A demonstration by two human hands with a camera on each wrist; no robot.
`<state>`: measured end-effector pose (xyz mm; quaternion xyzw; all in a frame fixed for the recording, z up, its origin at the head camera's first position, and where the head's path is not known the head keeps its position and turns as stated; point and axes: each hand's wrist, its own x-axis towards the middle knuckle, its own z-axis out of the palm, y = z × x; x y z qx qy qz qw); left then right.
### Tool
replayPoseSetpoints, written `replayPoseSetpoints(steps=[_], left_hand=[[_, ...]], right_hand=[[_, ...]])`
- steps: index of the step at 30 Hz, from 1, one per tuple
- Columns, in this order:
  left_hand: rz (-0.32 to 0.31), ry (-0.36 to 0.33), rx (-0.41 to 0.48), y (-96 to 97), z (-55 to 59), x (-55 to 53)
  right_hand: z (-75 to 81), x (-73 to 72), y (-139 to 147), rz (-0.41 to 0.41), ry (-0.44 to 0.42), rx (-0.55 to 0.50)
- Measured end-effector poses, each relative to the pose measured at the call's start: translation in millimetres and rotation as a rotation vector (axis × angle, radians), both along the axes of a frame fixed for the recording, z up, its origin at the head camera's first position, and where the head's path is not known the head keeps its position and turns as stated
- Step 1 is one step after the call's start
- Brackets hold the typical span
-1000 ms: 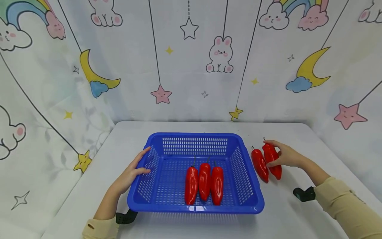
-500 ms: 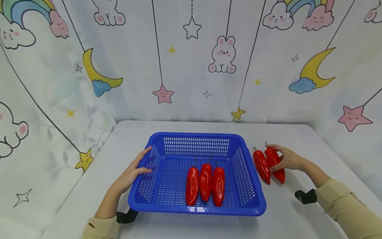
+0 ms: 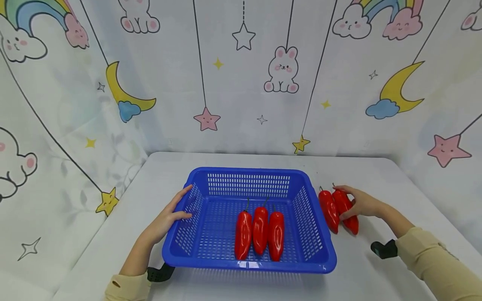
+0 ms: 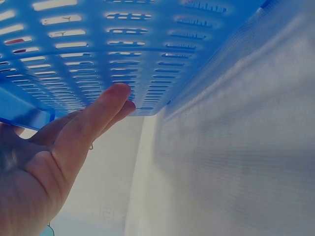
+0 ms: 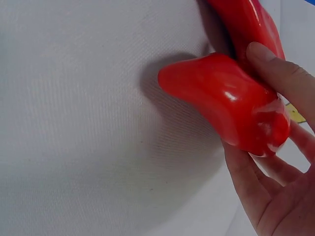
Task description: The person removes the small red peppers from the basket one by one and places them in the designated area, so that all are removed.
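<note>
Outside the right wall of a blue plastic basket (image 3: 260, 265), two glossy red chili peppers lie side by side on the white table. My right hand (image 3: 363, 202) holds the outer pepper (image 3: 342, 200), thumb on its near side and fingers at its stem end. The inner pepper (image 3: 329, 211) lies right against it. In the right wrist view the held pepper (image 5: 221, 93) has its tip on the cloth, and the thumb overlaps the other pepper (image 5: 258, 24). My left hand (image 3: 163, 219) grips the basket's left rim; the left wrist view shows fingers (image 4: 98, 113) along the slotted outer wall.
Inside the basket, right of its middle, three more red peppers (image 3: 260, 230) lie in a row, stems pointing away from me. The white table (image 3: 354, 167) ends at a patterned curtain (image 3: 241, 83) behind. Dark wrist straps (image 3: 384, 248) sit below both forearms.
My right hand has drawn the outer pepper slightly toward me, close along the inner one. The left hand stays on the basket rim, and the head view has shifted a little.
</note>
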<state>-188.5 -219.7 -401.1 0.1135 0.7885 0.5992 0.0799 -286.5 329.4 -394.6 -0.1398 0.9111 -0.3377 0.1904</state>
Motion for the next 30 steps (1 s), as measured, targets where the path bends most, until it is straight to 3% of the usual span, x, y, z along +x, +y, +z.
replayPoseSetpoints(steps=[17,30], left_hand=[[0.011,-0.005,-0.004,-0.8,-0.7,-1.8],[-0.002,-0.002,0.002,-0.3,-0.8,-1.0]], right_hand=[[-3.7,-0.6,-4.9,0.021,0.013,0.028],[-6.8,1.3,0.1,0.024,0.017,-0.013]])
